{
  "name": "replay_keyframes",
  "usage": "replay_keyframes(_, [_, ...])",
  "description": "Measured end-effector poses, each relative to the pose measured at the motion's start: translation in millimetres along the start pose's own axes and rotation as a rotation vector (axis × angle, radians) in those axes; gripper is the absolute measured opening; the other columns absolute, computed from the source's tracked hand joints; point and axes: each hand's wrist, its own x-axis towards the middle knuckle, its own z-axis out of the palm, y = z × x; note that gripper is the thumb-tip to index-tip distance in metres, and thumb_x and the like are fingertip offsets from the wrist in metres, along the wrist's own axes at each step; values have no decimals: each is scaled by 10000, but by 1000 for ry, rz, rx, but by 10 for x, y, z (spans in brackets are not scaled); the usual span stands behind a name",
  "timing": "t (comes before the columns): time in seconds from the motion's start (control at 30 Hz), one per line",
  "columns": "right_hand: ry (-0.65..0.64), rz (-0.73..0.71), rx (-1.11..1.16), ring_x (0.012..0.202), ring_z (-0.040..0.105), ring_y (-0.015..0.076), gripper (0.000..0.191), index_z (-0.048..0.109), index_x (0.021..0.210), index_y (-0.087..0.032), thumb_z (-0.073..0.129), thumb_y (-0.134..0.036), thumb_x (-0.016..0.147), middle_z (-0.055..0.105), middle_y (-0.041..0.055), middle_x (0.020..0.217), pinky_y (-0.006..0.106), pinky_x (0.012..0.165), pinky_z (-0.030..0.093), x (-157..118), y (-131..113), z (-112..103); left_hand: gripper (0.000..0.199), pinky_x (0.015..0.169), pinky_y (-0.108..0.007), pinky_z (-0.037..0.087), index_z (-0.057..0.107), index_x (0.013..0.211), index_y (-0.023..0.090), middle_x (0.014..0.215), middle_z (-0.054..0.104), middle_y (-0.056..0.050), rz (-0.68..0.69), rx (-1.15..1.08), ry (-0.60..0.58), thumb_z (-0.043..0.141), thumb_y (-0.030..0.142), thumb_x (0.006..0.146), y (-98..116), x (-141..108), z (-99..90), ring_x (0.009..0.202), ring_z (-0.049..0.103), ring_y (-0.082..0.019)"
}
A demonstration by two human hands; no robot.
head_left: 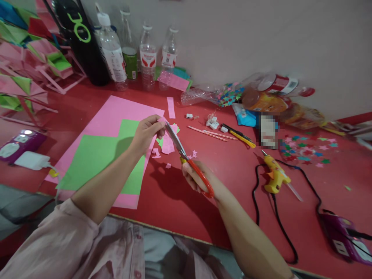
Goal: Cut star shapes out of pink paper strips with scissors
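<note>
My right hand (195, 176) grips scissors (200, 176) with red-orange handles, the blades pointing up and left. The blade tips reach the fingertips of my left hand (149, 131), which pinch a small piece of pink paper (163, 120) at the tips. Under and left of my left hand lie a large pink sheet (109, 110) and a green sheet (95, 155) on top of it. Pink and green scraps (167, 144) lie just below the blades.
Bottles (148, 58) and paper chairs (49, 64) stand at the back left. Rightward on the red table (180, 209) are striped sticks (210, 133), a yellow cutter (242, 138), a glue gun (274, 174) with a looping cord, and paper stars (308, 149). Power strips lie at both sides.
</note>
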Motion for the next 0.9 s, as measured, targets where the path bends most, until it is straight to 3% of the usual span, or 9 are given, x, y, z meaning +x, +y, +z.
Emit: replay_keyframes(0.9, [12,-11,-43,266,339,54,477,389,631,-213,441,-639,839,407,-79,353,164,297,252,-36,-63,5,143,426,-168,364,533,595,176,491,523,45,-15,2,12,571,155,731,14,2,0,423,452,-33])
